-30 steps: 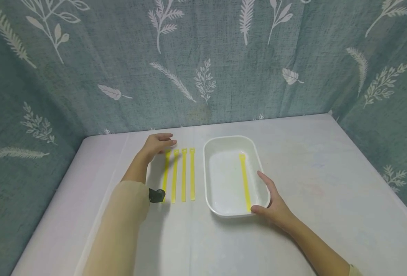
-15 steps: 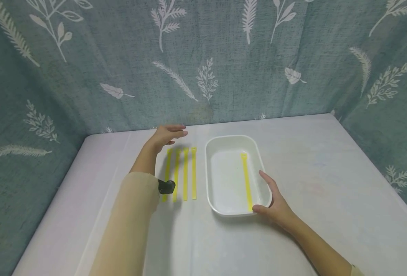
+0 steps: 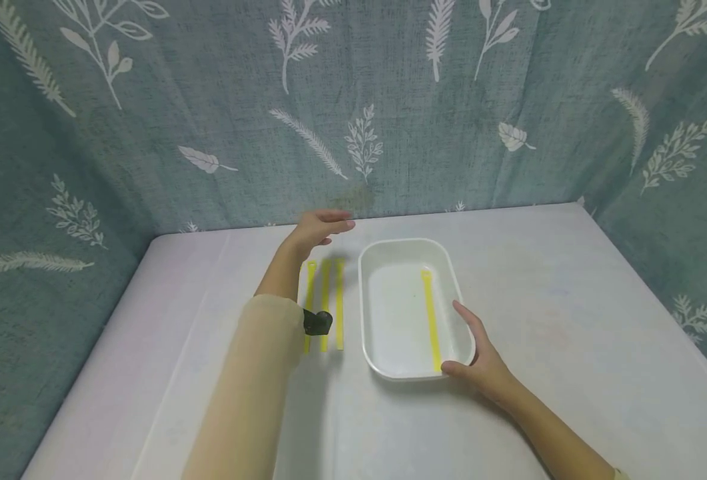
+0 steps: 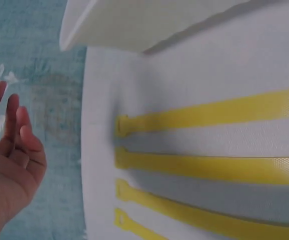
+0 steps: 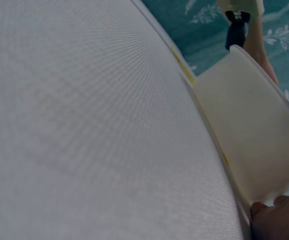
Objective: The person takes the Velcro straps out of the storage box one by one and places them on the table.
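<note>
Several yellow hook-and-loop cable ties (image 3: 339, 300) with slotted heads lie side by side on the white table, partly hidden by the left sleeve in the head view. My left hand (image 3: 318, 230) hovers past their heads, fingers loosely extended and holding nothing. In the left wrist view that hand (image 4: 12, 170) is apart from the cable ties (image 4: 204, 167). A white plastic tray (image 3: 362, 317) stands right of the row, with one yellow cable tie (image 3: 431, 320) lying lengthwise inside. My right hand (image 3: 479, 353) grips the tray's near right corner, thumb at the rim and fingers along the outer side.
A teal curtain (image 3: 239, 120) with white leaf prints encloses the table (image 3: 569, 333) at the back and sides. A black wrist device (image 3: 318, 323) sits on the left sleeve, above the cable ties.
My left hand has moved right and slightly farther back, across the heads of the cable ties. The right hand keeps its grip on the tray. The view has shifted slightly.
</note>
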### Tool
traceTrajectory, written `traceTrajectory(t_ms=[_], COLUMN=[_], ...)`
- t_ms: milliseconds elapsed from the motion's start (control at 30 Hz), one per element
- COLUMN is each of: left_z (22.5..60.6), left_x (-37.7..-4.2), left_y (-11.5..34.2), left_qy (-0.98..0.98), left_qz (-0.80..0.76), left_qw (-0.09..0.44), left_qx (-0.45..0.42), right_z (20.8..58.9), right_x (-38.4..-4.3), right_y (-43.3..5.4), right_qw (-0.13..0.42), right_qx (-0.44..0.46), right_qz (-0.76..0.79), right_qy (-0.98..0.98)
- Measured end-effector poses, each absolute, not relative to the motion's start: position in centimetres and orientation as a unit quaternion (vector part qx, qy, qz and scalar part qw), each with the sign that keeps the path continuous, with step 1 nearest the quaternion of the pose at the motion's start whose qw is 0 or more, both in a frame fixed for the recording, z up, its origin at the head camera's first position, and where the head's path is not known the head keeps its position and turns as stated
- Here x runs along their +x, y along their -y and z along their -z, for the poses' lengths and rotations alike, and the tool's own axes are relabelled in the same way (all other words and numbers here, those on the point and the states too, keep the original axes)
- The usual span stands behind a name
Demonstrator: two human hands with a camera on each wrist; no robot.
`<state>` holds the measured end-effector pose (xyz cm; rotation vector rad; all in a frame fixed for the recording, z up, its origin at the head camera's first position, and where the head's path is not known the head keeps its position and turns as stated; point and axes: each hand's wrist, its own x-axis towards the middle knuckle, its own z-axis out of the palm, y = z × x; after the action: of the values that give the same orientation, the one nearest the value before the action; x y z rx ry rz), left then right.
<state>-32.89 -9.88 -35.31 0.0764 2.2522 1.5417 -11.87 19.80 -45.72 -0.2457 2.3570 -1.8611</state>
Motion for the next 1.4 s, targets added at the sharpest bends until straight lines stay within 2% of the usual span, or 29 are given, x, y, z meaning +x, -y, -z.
traceTrajectory(t_ms=[400,733,1000,1233,1400], left_z=[34.3,34.2,35.3,37.2,39.3], left_x=[-32.7,-32.0,-31.6,-31.0,-30.2], left_y=[6.7,5.0,2.0,-0.6,-1.7], left_qy=[-0.836,-0.788,-0.754,-0.767,-0.797], left_qz=[-0.476,-0.537,-0.554,-0.525,-0.493], left_qw=[0.265,0.292,0.339,0.344,0.318], left_qx=[0.059,0.077,0.096,0.131,0.148], right_z=[45.7,45.6,45.6,45.7,45.8], right_x=[-11.9,-11.8,-11.8,-12.0,-12.0], right_y=[-19.7,-19.6,-19.7,-19.9,-19.8], right_qw=[0.067,0.065,0.071,0.069,0.067], right_qx=[-0.083,-0.077,-0.08,-0.09,-0.085], right_qz=[0.622,0.616,0.634,0.639,0.628], right_qy=[-0.776,-0.781,-0.766,-0.761,-0.771])
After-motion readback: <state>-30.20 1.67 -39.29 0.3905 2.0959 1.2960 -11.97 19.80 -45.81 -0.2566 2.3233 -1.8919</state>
